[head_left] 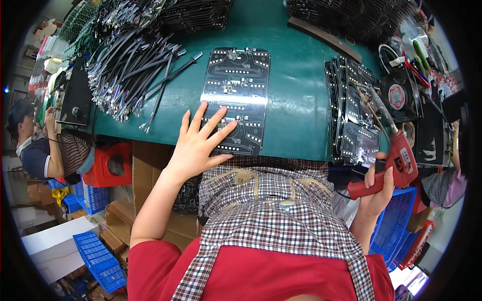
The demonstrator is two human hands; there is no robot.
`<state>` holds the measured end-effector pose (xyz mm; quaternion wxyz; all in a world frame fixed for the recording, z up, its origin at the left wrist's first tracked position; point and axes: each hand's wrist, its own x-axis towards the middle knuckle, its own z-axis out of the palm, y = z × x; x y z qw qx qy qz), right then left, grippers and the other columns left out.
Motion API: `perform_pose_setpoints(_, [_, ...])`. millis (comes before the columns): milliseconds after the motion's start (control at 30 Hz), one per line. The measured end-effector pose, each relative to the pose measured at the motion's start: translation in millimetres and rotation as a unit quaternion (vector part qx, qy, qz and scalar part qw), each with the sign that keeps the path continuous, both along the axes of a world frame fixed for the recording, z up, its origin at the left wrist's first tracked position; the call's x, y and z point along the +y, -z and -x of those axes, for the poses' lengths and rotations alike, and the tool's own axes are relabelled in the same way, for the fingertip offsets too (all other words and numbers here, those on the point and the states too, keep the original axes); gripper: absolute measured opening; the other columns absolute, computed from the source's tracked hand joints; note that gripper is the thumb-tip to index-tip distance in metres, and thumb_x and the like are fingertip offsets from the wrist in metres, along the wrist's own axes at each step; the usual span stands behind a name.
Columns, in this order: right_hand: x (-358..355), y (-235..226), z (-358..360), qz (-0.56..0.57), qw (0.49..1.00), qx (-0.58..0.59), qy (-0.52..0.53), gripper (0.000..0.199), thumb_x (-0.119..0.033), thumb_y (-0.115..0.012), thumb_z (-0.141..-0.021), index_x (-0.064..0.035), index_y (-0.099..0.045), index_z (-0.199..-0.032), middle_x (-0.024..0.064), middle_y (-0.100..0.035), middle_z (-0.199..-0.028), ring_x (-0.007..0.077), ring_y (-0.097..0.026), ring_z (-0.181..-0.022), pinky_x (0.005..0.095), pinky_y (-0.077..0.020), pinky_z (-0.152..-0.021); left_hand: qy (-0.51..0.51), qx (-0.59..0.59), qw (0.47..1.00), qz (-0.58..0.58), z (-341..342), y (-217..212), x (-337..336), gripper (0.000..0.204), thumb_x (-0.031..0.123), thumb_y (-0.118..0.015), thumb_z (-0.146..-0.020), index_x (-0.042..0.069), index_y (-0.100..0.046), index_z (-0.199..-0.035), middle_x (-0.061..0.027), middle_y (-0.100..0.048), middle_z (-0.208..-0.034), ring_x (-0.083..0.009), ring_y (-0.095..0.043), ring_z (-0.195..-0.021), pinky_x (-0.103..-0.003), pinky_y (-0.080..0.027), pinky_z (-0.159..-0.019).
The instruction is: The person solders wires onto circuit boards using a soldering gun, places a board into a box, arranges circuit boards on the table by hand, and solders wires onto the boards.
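Observation:
A black circuit board panel (236, 70) with rows of small pale components lies on the green table in front of me. My left hand (201, 143) rests on its lower left part, fingers spread, holding nothing. At the right, my right hand (377, 188) is wrapped round the handle of a red soldering gun (403, 159). The gun's metal barrel points up and left, over a stack of similar circuit boards (360, 115) at the table's right side. Some of my right fingers are hidden behind the handle.
A pile of black cables (133, 65) with stripped coloured ends lies left of the board. More black boards (351, 17) stand at the back, behind a dark bar (326, 37). A black control box (75, 98) sits at the left edge. Another person (37, 145) sits at far left.

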<state>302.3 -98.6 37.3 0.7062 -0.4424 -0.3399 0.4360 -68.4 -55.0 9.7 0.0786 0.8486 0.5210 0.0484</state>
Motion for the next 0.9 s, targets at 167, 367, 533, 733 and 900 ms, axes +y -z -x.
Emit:
perform_pose_setpoints(167, [0, -2, -3, -0.011, 1.0, -0.009, 0.004, 0.043, -0.013, -0.047, -0.092, 0.0045, -0.031, -0.129, 0.0209, -0.053, -0.107, 0.0104, -0.048, -0.052, 0.0194, -0.0393, -0.041, 0.02, -0.119, 0.992, 0.017, 13, -28, -4, 0.057, -0.002, -0.059, -0.06, 0.018, -0.064, -0.113, -0.0067, -0.05, -0.131, -0.0323, -0.038, -0.127, -0.051, -0.028, -0.102])
perform_pose_setpoints(367, [7, -10, -11, -0.023, 0.999, 0.019, 0.02, 0.041, -0.014, -0.046, -0.094, 0.0, -0.032, -0.13, 0.0175, -0.054, -0.109, 0.0099, -0.046, -0.054, 0.0192, -0.0383, -0.044, -0.026, -0.061, 0.966, -0.25, 21, -134, 3, 0.017, 0.012, -0.059, -0.061, 0.012, -0.07, -0.074, -0.0047, -0.065, -0.091, -0.0244, -0.054, -0.093, -0.046, -0.033, -0.097])
perform_pose_setpoints(533, [1, -17, -19, -0.029, 0.998, 0.01, 0.046, 0.042, -0.016, -0.048, -0.093, -0.0001, -0.033, -0.129, 0.0177, -0.053, -0.107, 0.0103, -0.046, -0.053, 0.0198, -0.0385, -0.044, 0.103, -0.586, 0.791, -0.144, 43, -98, 76, 0.01, 0.004, -0.065, -0.066, 0.009, -0.057, -0.071, -0.0155, -0.049, -0.1, -0.0292, -0.051, -0.106, -0.04, -0.051, -0.086])
perform_pose_setpoints(733, [-10, 5, -42, -0.042, 0.998, 0.049, 0.02, 0.045, -0.021, -0.052, -0.092, 0.0, -0.036, -0.128, 0.0163, -0.053, -0.11, 0.0158, -0.053, -0.069, 0.0271, -0.0449, -0.059, 0.159, -0.668, 0.642, 0.341, 3, -10, 175, 0.026, 0.012, -0.069, -0.075, 0.009, -0.049, -0.059, -0.0253, -0.036, -0.137, -0.0381, -0.038, -0.126, -0.045, -0.042, -0.097])
perform_pose_setpoints(900, [-15, 24, -54, -0.02, 0.994, 0.098, 0.039, 0.053, -0.026, -0.054, -0.09, 0.0005, -0.035, -0.132, 0.0178, -0.053, -0.116, 0.0284, -0.052, -0.109, 0.0412, -0.0394, -0.097, -0.063, -0.625, 0.647, 0.431, -6, -12, 200, 0.01, 0.007, -0.053, -0.089, 0.003, -0.062, -0.092, -0.0196, -0.046, -0.132, -0.0296, -0.046, -0.123, -0.033, -0.046, -0.093])
